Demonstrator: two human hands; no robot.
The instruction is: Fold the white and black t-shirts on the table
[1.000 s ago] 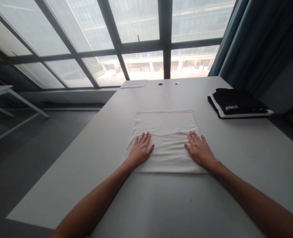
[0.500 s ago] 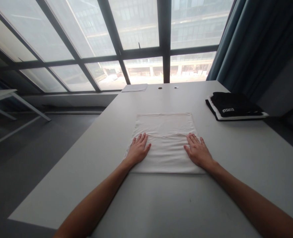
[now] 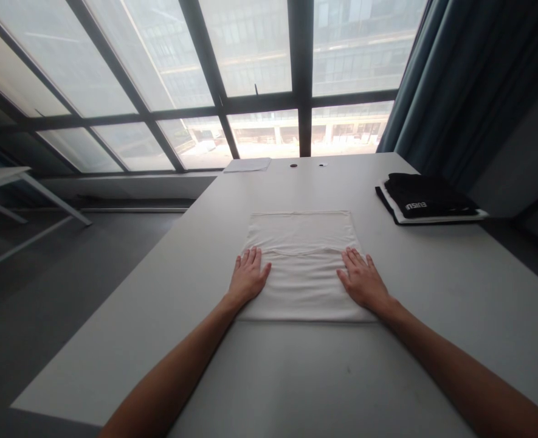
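Note:
A folded white cloth lies flat in the middle of the grey table. My left hand rests palm down on the cloth's left edge, fingers stretched out and flat. My right hand lies palm down on the cloth's right side, fingers spread flat. Both hands press on the nearer, doubled half of the cloth, just below its fold line. Neither hand holds anything.
A stack of folded black and white garments sits at the table's right edge. A white sheet of paper lies at the far edge by two cable holes. Windows stand behind, a dark curtain at right, another table at far left.
My left hand has slid a little outward to the left edge of the cloth. The right hand has barely shifted. The view has tilted slightly down.

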